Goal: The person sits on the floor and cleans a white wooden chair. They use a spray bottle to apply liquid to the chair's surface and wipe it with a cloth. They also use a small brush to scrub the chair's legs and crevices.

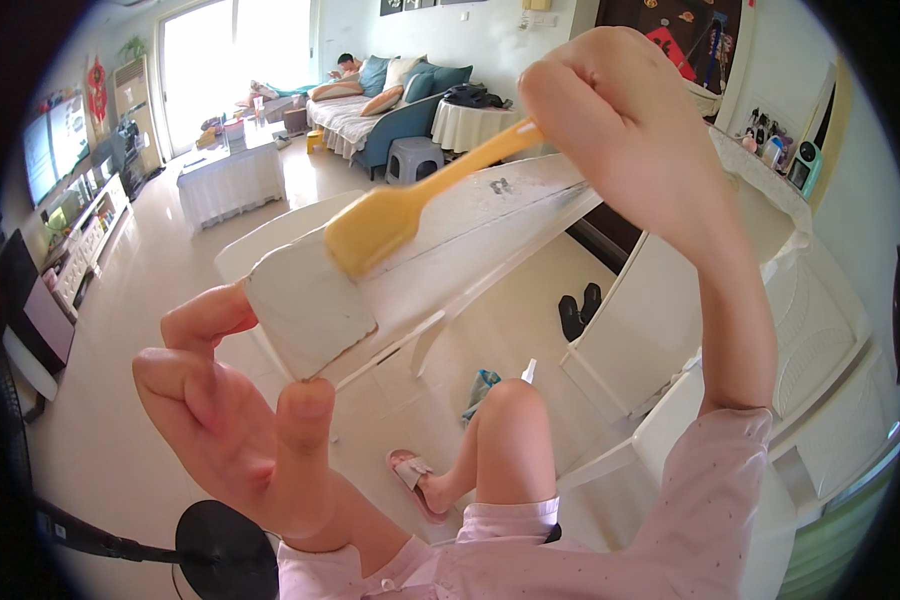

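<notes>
My left hand pinches a white, roughly square slab by its edges, between the thumb below and the fingers at the left. My right hand is closed around the handle end of a yellow spatula, whose wide head overlaps the slab's upper right corner. Whether the head touches the slab's face cannot be told for certain. Behind both lies a white table with dark marks on its top.
White chairs stand at the right, beside a white cabinet. Black slippers lie on the floor. A round black plate on an arm is at lower left. Farther off, a person is near a blue sofa.
</notes>
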`<action>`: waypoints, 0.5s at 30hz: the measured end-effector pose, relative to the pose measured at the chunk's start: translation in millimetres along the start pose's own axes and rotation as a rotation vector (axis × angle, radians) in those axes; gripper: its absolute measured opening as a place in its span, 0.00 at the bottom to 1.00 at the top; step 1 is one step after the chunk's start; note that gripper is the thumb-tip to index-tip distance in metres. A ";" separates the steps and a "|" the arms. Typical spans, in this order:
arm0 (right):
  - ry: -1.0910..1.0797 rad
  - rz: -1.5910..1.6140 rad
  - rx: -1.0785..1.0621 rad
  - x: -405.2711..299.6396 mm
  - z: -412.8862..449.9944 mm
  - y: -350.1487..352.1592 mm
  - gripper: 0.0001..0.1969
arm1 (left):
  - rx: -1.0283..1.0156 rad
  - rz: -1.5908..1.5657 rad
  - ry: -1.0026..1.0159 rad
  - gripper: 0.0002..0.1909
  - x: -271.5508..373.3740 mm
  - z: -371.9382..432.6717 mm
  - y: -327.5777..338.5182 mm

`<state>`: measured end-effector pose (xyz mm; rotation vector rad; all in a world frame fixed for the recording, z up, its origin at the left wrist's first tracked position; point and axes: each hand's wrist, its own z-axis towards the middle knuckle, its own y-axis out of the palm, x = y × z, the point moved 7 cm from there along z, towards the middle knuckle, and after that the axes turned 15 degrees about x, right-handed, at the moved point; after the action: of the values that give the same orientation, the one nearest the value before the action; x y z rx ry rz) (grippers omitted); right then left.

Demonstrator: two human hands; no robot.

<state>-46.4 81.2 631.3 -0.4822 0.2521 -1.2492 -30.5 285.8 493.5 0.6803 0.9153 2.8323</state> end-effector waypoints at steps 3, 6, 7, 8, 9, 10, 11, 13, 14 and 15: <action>-0.246 0.001 0.329 5.4 -5.3 -2.9 0.16 | 0.008 -0.002 -0.003 0.28 2.0 -0.5 0.1; -0.094 -0.075 0.241 40.4 -12.6 -10.8 0.15 | -0.009 0.025 -0.015 0.28 1.4 -0.5 1.1; 0.019 -0.105 0.115 52.4 -13.1 -6.7 0.15 | -0.011 0.034 0.004 0.28 1.4 1.5 -0.2; -0.030 -0.121 0.132 49.4 -11.4 -3.8 0.15 | -0.013 0.044 0.023 0.28 0.2 3.8 -2.2; -0.076 -0.151 0.149 48.0 -10.7 -4.5 0.15 | -0.018 0.043 0.036 0.28 -0.3 4.0 -1.2; -0.121 -0.180 0.165 44.9 -10.0 -5.6 0.15 | -0.011 0.033 0.035 0.28 -0.6 4.0 -1.1; -0.135 -0.149 0.147 38.4 -7.4 -3.3 0.15 | -0.004 0.023 0.036 0.28 -0.8 3.9 -0.9; -0.157 -0.078 0.117 16.3 0.9 7.0 0.15 | 0.006 0.013 0.035 0.27 -2.1 2.2 0.4; -0.139 -0.037 0.091 5.3 1.3 8.9 0.15 | 0.013 0.012 0.034 0.27 -1.8 1.4 0.4; -0.175 -0.047 0.118 2.3 0.2 7.6 0.16 | 0.024 0.009 0.028 0.27 -1.6 1.2 -1.0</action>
<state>-39.2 80.9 628.0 -0.4949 0.0191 -1.2521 -28.6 287.0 493.2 0.6501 0.9544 2.8501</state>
